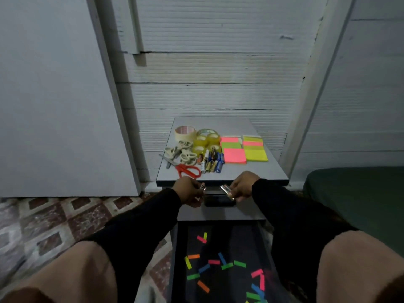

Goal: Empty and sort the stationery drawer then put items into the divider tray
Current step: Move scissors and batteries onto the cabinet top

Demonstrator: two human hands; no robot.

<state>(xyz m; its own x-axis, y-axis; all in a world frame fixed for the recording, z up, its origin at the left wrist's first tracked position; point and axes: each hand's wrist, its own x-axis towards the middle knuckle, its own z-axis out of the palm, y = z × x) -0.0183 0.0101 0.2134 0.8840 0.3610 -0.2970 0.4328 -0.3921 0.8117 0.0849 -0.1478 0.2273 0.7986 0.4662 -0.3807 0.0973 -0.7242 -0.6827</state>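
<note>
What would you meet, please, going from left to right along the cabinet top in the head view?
Red-handled scissors → batteries → pink sticky notes → yellow sticky notes, all on the cabinet top.

Drawer (225, 248) cut off by bottom edge; left hand (189, 191) hides its metal item (203, 187).

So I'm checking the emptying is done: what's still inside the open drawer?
Loose coloured paper strips lie scattered on the dark floor of the open drawer. Its near end runs out of frame, so anything there is unseen.
</note>
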